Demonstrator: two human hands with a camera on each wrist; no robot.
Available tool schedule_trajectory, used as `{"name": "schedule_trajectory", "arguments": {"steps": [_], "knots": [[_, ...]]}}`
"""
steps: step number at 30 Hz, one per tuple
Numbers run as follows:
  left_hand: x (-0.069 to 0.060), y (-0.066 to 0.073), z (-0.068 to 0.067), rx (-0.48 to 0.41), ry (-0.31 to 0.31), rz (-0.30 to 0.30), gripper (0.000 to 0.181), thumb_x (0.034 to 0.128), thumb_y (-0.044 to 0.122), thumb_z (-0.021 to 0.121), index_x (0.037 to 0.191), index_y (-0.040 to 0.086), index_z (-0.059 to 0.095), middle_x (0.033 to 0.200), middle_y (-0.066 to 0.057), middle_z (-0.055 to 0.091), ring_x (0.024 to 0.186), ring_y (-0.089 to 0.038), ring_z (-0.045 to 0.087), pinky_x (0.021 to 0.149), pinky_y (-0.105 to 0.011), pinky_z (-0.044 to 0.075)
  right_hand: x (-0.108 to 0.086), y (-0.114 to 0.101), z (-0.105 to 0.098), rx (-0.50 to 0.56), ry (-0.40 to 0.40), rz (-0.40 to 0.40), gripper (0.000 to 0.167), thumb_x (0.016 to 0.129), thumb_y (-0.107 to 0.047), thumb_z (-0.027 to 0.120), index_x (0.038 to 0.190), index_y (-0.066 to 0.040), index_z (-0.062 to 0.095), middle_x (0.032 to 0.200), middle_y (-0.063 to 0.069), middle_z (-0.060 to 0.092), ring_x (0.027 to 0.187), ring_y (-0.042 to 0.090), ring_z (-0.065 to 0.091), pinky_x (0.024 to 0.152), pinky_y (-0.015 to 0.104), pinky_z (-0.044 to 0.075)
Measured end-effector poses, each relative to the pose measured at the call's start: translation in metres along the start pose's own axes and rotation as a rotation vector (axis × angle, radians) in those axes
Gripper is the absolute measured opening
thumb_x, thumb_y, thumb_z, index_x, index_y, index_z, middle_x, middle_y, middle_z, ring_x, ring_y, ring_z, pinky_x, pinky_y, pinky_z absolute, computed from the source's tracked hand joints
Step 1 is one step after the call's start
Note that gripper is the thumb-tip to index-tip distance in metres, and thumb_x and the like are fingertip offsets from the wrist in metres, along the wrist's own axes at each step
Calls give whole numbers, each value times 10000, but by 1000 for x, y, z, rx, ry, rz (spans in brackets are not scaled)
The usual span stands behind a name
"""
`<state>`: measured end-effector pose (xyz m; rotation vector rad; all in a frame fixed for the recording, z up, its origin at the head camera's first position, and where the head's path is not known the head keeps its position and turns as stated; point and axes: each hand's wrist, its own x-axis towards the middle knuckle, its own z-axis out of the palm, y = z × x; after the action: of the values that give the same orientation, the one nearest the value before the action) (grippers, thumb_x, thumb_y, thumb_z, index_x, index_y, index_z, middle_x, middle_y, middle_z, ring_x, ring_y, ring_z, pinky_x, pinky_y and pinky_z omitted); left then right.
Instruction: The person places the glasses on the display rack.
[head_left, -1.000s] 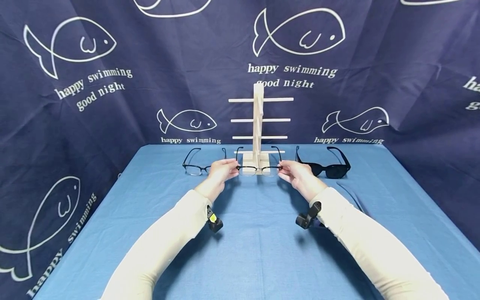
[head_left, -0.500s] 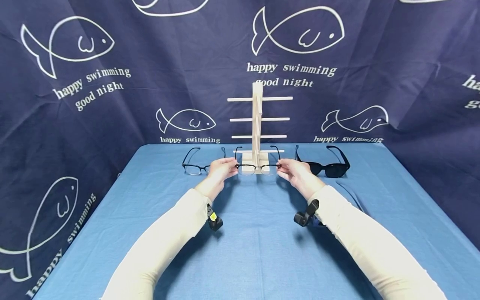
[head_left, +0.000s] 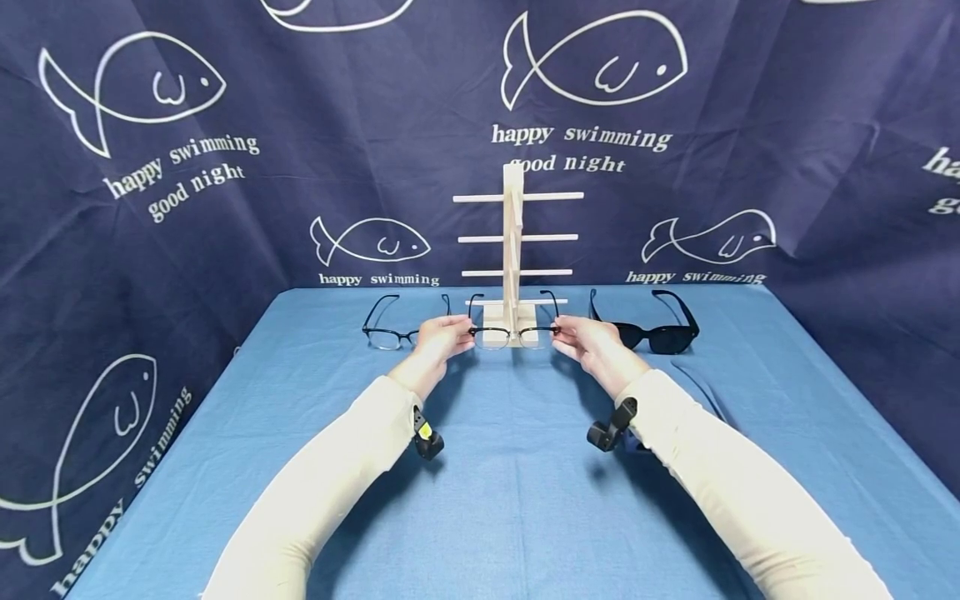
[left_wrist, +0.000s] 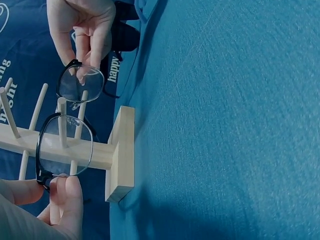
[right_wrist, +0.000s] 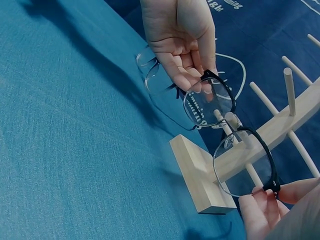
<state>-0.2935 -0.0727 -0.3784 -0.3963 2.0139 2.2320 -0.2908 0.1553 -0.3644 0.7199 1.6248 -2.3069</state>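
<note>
Both hands hold one pair of eyeglasses (head_left: 491,331), with black upper rims and clear lenses, in front of a wooden display stand (head_left: 512,221). My left hand (head_left: 442,337) pinches the left hinge corner; my right hand (head_left: 590,340) pinches the right one. The temples are unfolded and point toward the stand. In the left wrist view, the eyeglasses' bridge lies close to the tip of a short front peg (left_wrist: 62,120). Whether they touch, I cannot tell. The right wrist view shows the lower rod (right_wrist: 254,175) through a lens.
Another pair of clear eyeglasses (head_left: 386,340) lies open at the left, by the left hand. Black sunglasses (head_left: 672,340) sit beyond the right hand. A thin dark temple (head_left: 705,390) shows beside the right forearm, which hides the rest. Blue cloth (head_left: 517,517) covers the table.
The head view has shifted very slightly. Both hands keep their grip on the eyeglasses, which stay at nearly the same place before the stand.
</note>
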Motion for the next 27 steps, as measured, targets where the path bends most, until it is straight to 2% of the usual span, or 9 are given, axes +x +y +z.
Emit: {"name": "schedule_trajectory", "arguments": {"steps": [5, 9, 11, 14, 16, 17, 19, 23, 27], "knots": [[2, -1, 0, 4, -4, -6, 348, 944, 23, 591, 1280, -69, 574, 1240, -274, 611, 627, -67, 615, 849, -283, 605, -1, 0, -1, -6, -13, 12, 480, 944, -45, 589, 1412, -49, 478, 649, -23, 672, 747, 86, 694, 1008, 305, 514], [2, -2, 1, 3, -1, -12, 351, 947, 26, 586, 1285, -66, 571, 1239, -272, 611, 625, -69, 608, 824, -268, 610, -1, -2, -1, -18, -16, 18, 464, 945, -54, 590, 1399, -48, 490, 656, -16, 675, 824, 109, 697, 1027, 314, 504], [2, -1, 1, 5, 3, -17, 347, 947, 30, 585, 1281, -62, 576, 1224, -266, 620, 619, -68, 605, 801, -255, 613, -1, -2, -1, -11, -15, 25, 394, 940, -54, 598, 1331, -56, 548, 663, -5, 677, 831, 121, 695, 1030, 318, 505], [1, -1, 1, 13, 8, -23, 338, 950, 38, 580, 1273, -59, 585, 1194, -252, 638, 613, -64, 605, 769, -235, 615, -1, -3, -2, 10, -20, 40, 185, 935, -53, 606, 1118, -68, 633, 673, 10, 676, 786, 125, 685, 1037, 321, 503], [1, -1, 1, 17, 8, -25, 332, 954, 38, 571, 1271, -60, 587, 1182, -247, 642, 614, -64, 607, 766, -232, 614, -2, -3, -2, 32, -27, 48, 69, 934, -49, 606, 994, -73, 630, 671, 19, 675, 726, 121, 678, 1047, 327, 495], [1, -1, 1, 18, 7, -25, 333, 956, 38, 566, 1273, -63, 584, 1173, -248, 644, 617, -66, 607, 770, -235, 614, -2, -3, -2, 39, -34, 50, 60, 938, -48, 600, 983, -74, 630, 670, 21, 674, 697, 117, 673, 1055, 328, 488], [0, -1, 1, 19, 7, -25, 329, 958, 38, 561, 1270, -64, 585, 1133, -240, 655, 620, -70, 607, 792, -250, 614, -3, -3, -2, 46, -48, 52, 93, 947, -53, 587, 1030, -69, 627, 675, 24, 673, 663, 115, 666, 1065, 330, 479], [-1, -1, 1, 12, 11, -25, 329, 960, 48, 561, 1263, -77, 583, 895, -136, 667, 624, -79, 608, 817, -274, 613, -5, -3, -3, 47, -79, 48, 267, 962, -62, 564, 1229, -57, 570, 726, 30, 666, 645, 115, 660, 1091, 333, 455], [-1, -2, -1, 4, 9, -38, 342, 965, 70, 565, 1272, -81, 571, 748, -40, 615, 632, -86, 613, 784, -252, 616, -7, -1, -3, 36, -91, 37, 255, 963, -67, 559, 1218, -64, 555, 790, 37, 644, 658, 118, 660, 1094, 332, 452]]}}
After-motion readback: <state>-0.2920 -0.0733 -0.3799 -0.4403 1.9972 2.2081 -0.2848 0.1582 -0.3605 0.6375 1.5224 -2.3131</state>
